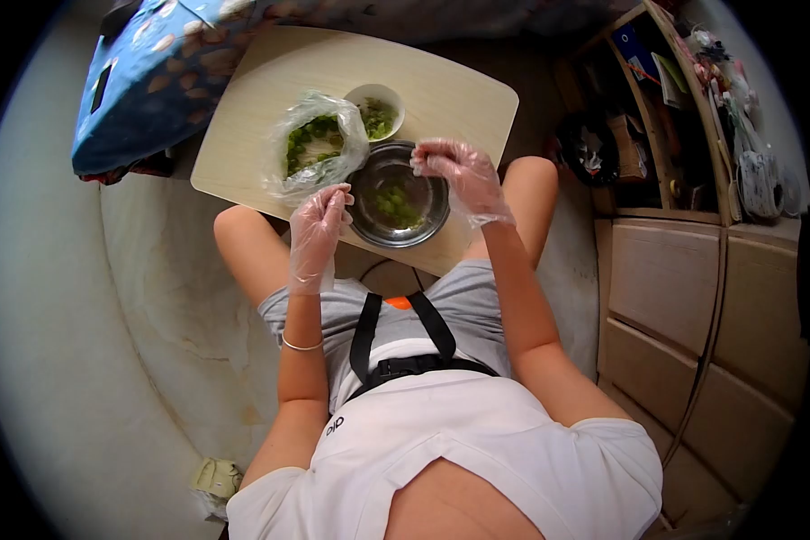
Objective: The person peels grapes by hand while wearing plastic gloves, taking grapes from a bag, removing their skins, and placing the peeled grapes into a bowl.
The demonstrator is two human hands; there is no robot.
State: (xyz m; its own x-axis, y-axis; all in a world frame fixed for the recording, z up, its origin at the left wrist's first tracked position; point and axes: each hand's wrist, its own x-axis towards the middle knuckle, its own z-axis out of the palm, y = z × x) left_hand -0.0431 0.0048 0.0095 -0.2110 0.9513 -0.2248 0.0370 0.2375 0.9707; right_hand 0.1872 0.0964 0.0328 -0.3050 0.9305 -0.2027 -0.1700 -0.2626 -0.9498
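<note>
**Two hands in clear plastic gloves met over a bench of chopped greens**

The left hand (316, 238), in a loose, clear plastic glove, was raised just beside the left rim of a round, shiny metal bowl (435, 212). Its fingers were drawn in toward the thumb; whether they pinched a small piece could not be told. The right hand (468, 180), gloved the same way, hung over the bowl's upper right rim with its fingers bent and bunched, and whether anything lay between their tips could not be told either.

Small, light green chopped pieces (394, 209) lay in the bottom of the metal bowl, which stood at the near edge of a pale, wood-toned bench (459, 99) with rounded corners. To its upper left, an open, crinkled, see-through plastic bag (355, 135) held more green pieces. A round white bowl (369, 91) with green bits inside stood just beyond the metal one, next to the bag.

The bench stood before the seated person's parted knees. A blue cloth with a pale floral print (171, 81) hung beyond its left side, and an open wooden shelf unit (643, 90) stood to the right.
</note>
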